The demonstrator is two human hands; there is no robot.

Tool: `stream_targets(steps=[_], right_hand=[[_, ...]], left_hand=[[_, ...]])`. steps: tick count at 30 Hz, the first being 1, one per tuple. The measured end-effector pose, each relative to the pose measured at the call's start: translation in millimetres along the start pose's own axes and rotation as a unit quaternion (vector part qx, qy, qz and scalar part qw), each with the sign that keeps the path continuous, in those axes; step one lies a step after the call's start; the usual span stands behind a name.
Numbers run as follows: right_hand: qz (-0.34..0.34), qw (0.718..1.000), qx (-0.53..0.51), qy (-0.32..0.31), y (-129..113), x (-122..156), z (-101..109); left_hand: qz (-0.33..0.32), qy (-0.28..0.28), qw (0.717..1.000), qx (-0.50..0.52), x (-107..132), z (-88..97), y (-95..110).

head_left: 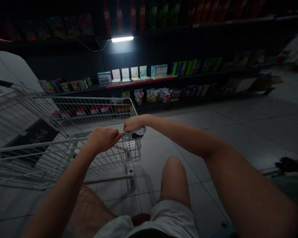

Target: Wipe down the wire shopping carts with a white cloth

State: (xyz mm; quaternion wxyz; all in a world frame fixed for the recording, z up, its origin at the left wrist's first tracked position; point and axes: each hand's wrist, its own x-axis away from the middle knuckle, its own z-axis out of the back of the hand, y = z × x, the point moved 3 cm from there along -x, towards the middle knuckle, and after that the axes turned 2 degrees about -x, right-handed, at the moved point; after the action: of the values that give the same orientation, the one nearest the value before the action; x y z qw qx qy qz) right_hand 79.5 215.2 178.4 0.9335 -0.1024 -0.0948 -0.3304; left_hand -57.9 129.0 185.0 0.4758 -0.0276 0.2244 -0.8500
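A wire shopping cart (pixel 72 112) stands in front of me in a dim shop aisle. My left hand (pixel 102 138) is closed over the cart's near rim bar. My right hand (pixel 134 124) is closed round the rim at the cart's right corner, over a white end piece (pixel 137 133). A dark flat box (pixel 34 135) lies inside the cart. My bare knees and white shorts (pixel 169 221) show at the bottom of the view.
Dark shelves (pixel 144 82) with colourful packets and small boxes run across the back, lit by one tube lamp (pixel 122 39). Grey tiled floor (pixel 238 122) stretches to the right. A dark object (pixel 288 164) lies low at the right edge. A white wall is at the left.
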Motion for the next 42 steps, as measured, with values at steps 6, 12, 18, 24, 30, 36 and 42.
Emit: stream_targets(steps=[6,12,18,24,30,36,42], right_hand=[[0.055,0.984,0.004,0.172,-7,47,-13],[0.092,0.989,0.041,0.104,16,6,2],[-0.014,0.983,0.1,0.155,74,-40,24],[-0.061,0.984,0.075,0.153,75,-38,13],[-0.047,0.986,0.089,0.134,35,-20,5],[-0.009,0.991,0.102,0.089,-6,-5,4],[0.051,0.996,0.073,-0.024,-56,-3,12]], left_hand=[[-0.048,0.037,0.998,0.016,20,-3.5,-9],[-0.061,0.055,0.996,0.039,40,1.4,-13],[-0.057,0.076,0.994,0.047,43,0.3,-15],[-0.058,0.091,0.992,0.064,46,-3.2,-25],[-0.059,0.143,0.987,0.053,63,-10.7,-45],[-0.077,0.216,0.973,0.03,95,-17.4,-73],[0.008,0.282,0.957,0.065,136,-17.3,-81]])
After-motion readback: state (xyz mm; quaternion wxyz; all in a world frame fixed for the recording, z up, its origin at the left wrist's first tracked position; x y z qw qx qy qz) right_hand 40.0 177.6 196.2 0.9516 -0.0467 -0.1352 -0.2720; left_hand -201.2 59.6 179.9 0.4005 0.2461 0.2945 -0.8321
